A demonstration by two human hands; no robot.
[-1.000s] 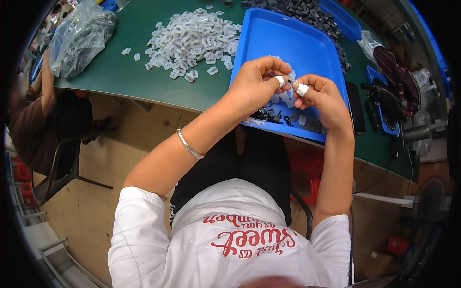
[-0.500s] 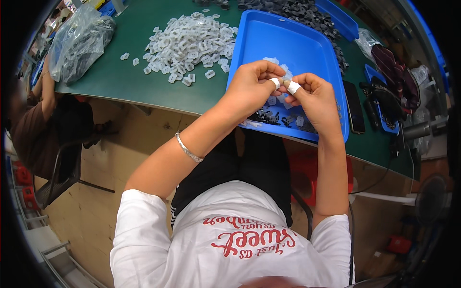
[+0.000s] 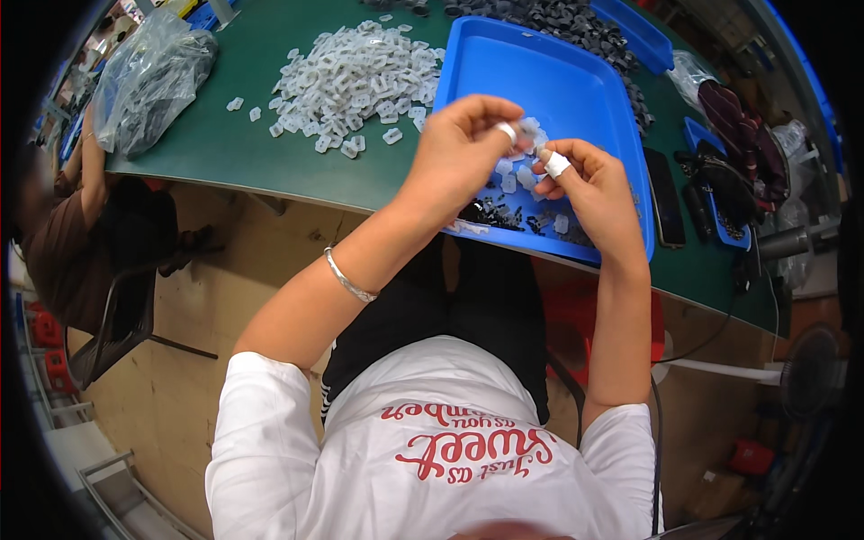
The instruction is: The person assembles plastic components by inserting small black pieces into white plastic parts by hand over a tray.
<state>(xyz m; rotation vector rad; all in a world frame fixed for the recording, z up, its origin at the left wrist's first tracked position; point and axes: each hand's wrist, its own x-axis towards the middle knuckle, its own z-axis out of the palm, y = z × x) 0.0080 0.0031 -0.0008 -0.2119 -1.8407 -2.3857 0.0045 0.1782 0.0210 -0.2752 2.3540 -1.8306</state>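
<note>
A: How far along does it look?
B: Partway, I'd judge. The loose heap of small whitish plastic pieces (image 3: 360,81), upper centre-left of the frame, is large. Only a few cloudy translucent plastic pieces (image 3: 509,183) lie in the shallow blue plastic tray (image 3: 513,67), right of centre, with tiny black parts (image 3: 504,214) along its near edge. Whether any are finished, I can't tell.
A: And the hands?
B: Both are over the tray, near each other but apart. The left hand (image 3: 470,144) has blurred fingertips; the right hand (image 3: 587,189) has its white-wrapped thumb near its fingers. I can't tell whether either grips a piece.
A: The surface and room?
B: A dark green counter (image 3: 243,148), with dark grey pieces (image 3: 621,67) beyond the tray and a crumpled clear plastic bag (image 3: 153,81) at upper left. Below is a tan floor (image 3: 225,297); a seated co-worker in brown (image 3: 63,247) is at far left.
</note>
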